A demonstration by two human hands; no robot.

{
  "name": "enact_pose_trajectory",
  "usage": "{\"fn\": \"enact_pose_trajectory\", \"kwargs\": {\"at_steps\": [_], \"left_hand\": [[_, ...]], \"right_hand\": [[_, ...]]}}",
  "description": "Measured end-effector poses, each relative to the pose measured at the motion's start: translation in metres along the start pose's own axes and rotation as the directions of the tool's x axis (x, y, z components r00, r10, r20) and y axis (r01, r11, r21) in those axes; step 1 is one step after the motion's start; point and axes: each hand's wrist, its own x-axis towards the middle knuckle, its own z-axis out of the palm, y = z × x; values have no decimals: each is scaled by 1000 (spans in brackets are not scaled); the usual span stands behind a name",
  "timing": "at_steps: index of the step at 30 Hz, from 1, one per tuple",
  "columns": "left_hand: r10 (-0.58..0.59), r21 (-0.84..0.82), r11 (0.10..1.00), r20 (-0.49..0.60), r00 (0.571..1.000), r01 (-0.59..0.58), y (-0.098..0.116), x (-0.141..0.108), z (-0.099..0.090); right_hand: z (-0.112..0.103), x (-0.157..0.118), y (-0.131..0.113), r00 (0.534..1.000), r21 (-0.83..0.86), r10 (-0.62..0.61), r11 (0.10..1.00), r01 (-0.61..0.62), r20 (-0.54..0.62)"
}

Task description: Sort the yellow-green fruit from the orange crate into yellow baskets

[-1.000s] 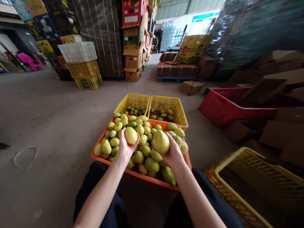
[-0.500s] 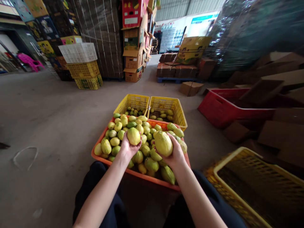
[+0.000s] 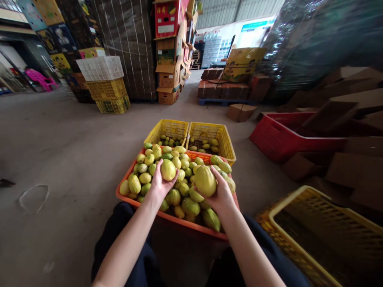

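Note:
My left hand (image 3: pixel 161 184) is curled round a rounded yellow-green fruit (image 3: pixel 168 170); its exact kind is unclear. A larger, lightly ribbed yellow-green fruit (image 3: pixel 205 181) rests in my right hand (image 3: pixel 221 190), with fingers wrapped about its right side and underneath. Both are held apart from each other, over an orange crate (image 3: pixel 191 228) heaped with similar fruits in green and yellow, some smooth, some bumpy. Directly behind it stand two yellow crates, the left one (image 3: pixel 153 130) with small fruits and the right one (image 3: pixel 229 143) with somewhat bigger ones at the bottom.
A yellow crate (image 3: pixel 287 203) stands close on my right. Beyond it are a red bin (image 3: pixel 269 135) and loose cardboard (image 3: pixel 344 167). Stacked crates (image 3: pixel 107 87), box piles (image 3: pixel 167 56) and a loaded pallet (image 3: pixel 223 89) stand farther back. A strap loop (image 3: pixel 34 195) lies on the left floor.
My left fingers and thumb have shifted round the smaller fruit, the thumb now higher on its left side. The larger fruit has turned or tilted slightly in my right hand. Both stay held.

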Motion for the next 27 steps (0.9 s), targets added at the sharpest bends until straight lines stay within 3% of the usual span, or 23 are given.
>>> {"fn": "enact_pose_trajectory", "kwargs": {"at_steps": [7, 16, 22, 27], "left_hand": [[-109, 25, 994, 50, 993, 108, -1, 2, -7], [-136, -5, 991, 29, 990, 136, 8, -1, -16], [3, -37, 999, 8, 1000, -2, 13, 5, -18], [-89, 18, 996, 51, 995, 88, 10, 7, -15]], "right_hand": [[-3, -4, 0, 988, 65, 153, 986, -154, 30], [-2, -2, 0, 997, 44, 31, 999, -28, -73], [-2, 1, 1, 994, -2, 111, 994, -111, -22], [-5, 9, 2, 986, -30, 167, 986, -167, 11]]}}
